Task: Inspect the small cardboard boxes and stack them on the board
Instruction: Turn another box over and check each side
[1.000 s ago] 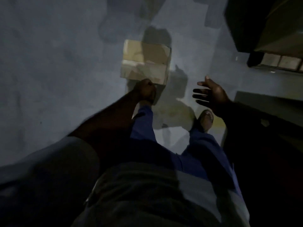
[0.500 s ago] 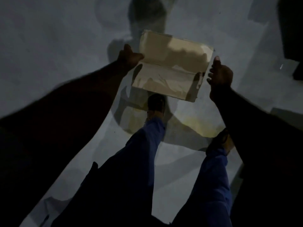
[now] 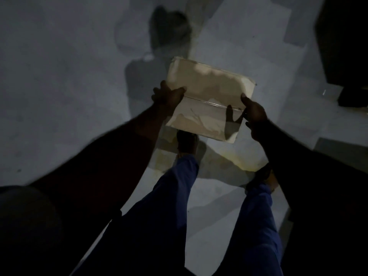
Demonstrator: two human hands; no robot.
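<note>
It looks like a dim storeroom or warehouse. The bare grey concrete floor (image 3: 59,96) is patchily lit, a dark bulky object (image 3: 342,46) stands at the right, and a cardboard box (image 3: 209,92) is being handled.

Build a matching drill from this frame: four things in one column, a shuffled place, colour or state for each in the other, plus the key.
Things
1. cardboard box
2. left hand
3. right hand
4. trouser legs

Place, colour or state
A. blue, low in the view
B. grips the box's right edge
C. tan, held between both hands
D. grips the box's left edge

Pairs: 1-C, 2-D, 3-B, 4-A
</note>
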